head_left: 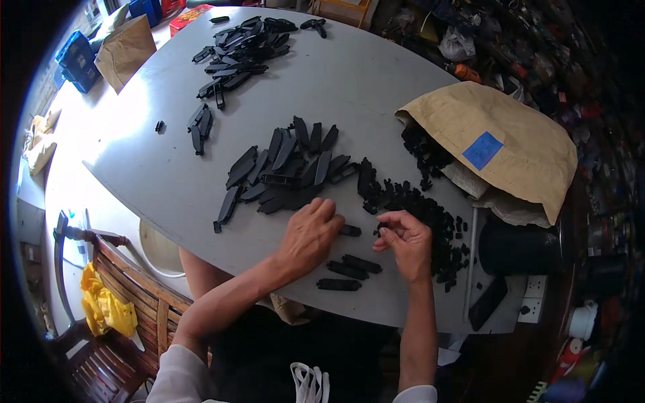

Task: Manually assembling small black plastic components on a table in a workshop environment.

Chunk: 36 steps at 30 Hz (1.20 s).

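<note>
My left hand (pixel 311 234) is closed around a flat black plastic part (pixel 349 230), whose end sticks out to the right of the fingers. Just to its right, my right hand (pixel 405 243) pinches a small black piece (pixel 381 227) between thumb and fingertips. Beyond my left hand lies a loose pile of long black plastic parts (pixel 285 148). A spread of small black pieces (pixel 430 225) reaches from beside my right hand to the paper sack. Nearer to me, several long black parts (pixel 339 285) lie side by side between my forearms.
A brown paper sack (pixel 517 144) with a blue patch lies open at the right, spilling small pieces. Another heap of long black parts (pixel 245 50) sits at the table's (pixel 363 87) far side. A wooden chair (pixel 144 289) holding a yellow bag (pixel 107 302) stands at lower left.
</note>
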{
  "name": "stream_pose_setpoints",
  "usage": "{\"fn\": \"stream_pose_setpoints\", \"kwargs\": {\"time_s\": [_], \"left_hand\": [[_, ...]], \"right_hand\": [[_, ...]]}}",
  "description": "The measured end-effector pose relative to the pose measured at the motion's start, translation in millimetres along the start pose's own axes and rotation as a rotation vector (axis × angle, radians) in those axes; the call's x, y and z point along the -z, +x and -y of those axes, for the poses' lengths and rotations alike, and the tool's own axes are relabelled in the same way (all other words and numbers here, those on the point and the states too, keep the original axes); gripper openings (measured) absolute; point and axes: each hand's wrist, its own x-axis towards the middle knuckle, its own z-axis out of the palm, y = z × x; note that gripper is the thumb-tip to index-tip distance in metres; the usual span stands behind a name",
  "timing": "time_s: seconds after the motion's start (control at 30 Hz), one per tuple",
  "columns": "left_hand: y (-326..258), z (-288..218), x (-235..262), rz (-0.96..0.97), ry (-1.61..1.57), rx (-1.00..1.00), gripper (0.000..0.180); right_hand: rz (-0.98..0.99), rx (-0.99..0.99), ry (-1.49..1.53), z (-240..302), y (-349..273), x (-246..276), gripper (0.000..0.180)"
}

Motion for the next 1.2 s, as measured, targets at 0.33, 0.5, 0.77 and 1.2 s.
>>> {"fn": "stream_pose_setpoints", "kwargs": {"time_s": [0.33, 0.5, 0.77, 1.2], "left_hand": [[18.5, -14.3, 6.0, -0.026, -0.298, 0.297, 0.047], [18.5, -4.6, 24.7, 0.168, -0.017, 0.189, 0.046], [12.9, 6.4, 14.6, 0.065, 0.006, -0.121, 0.022], [0.4, 9.9, 4.3, 0.053, -0.254, 0.089, 0.022]], "right_hand": [[-0.021, -0.150, 0.077, -9.8, -9.3, 6.8, 0.007], [-0.068, -0.107, -0.130, -12.0, -12.3, 8.6, 0.002], [-0.048, -0.180, 0.058, -8.2, -11.4, 2.1, 0.004], [-0.002, 0.296, -0.407, -3.3, 2.9, -32.2, 0.014]]}}
